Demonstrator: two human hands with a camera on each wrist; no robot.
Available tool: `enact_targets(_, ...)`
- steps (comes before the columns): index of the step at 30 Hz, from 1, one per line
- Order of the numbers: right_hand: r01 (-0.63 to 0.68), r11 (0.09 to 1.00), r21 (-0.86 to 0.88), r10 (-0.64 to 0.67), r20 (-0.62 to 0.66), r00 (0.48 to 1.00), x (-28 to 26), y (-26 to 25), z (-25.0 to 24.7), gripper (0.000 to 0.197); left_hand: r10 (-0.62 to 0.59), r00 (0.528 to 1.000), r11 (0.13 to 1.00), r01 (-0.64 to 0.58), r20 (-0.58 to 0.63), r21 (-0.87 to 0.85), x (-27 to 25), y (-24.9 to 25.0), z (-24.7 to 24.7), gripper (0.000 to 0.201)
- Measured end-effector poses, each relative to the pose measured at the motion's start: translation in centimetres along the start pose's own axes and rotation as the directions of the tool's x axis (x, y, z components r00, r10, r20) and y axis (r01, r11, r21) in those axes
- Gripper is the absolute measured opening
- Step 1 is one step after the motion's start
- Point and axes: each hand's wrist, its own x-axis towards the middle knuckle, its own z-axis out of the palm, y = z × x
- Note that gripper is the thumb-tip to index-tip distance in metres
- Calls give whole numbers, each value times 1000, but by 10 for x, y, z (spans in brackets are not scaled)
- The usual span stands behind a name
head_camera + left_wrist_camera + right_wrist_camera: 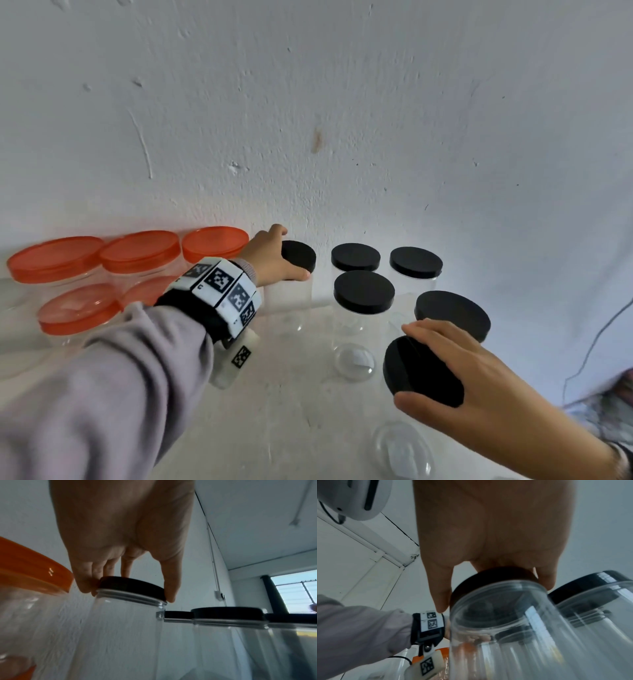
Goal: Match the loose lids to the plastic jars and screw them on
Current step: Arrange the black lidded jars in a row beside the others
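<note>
Two hands grip lids at once. The left hand (pixel 120 534) curls its fingers (pixel 109 569) and thumb round the round black plastic lid (pixel 130 586) of a clear plastic jar (pixel 120 635) standing at the back of the white counter (pixel 291 394), close to the wall. The right hand (pixel 479 383) clasps the black lid of the nearest clear jar (pixel 505 635), thumb on one edge and fingers (pixel 546 577) over the far edge; that near jar's lid (pixel 418 373) looks tilted in the head view. Four more black-lidded clear jars (pixel 363 291) stand between and behind the hands. Left of them, clear jars with orange plastic lids (pixel 140 250) cluster against the white wall (pixel 308 102).
</note>
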Motion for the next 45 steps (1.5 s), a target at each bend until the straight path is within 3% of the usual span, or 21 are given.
enact_targets(8,142,976,-164,-117,151,982,5,5,-10,75,-92,996,976,87,16,199,31,-1,5,86)
enact_targets(14,146,986,-76,-135,137,981,10,7,-11,81,-120,992,952,105,37,288,39,1,10,76)
enact_targets(21,157,987,38,-160,72,984,25,-12,1,92,-38,996,943,7,86,333,35,4,6,60)
enact_targets(29,280,950,137,-268,-98,958,98,-69,39,96,164,986,980,-165,22,107,-3,-4,-28,43)
enact_targets(36,201,964,172,-187,-97,978,169,-90,69,95,124,984,984,-139,-131,-112,-36,-40,-50,25)
enact_targets(42,131,970,204,-121,-63,991,187,-90,78,97,100,993,973,-111,-64,-204,-50,-53,-36,24)
enact_targets(45,86,965,246,-87,-10,996,184,-90,68,85,48,999,956,-53,-24,-287,-53,-50,-25,35)
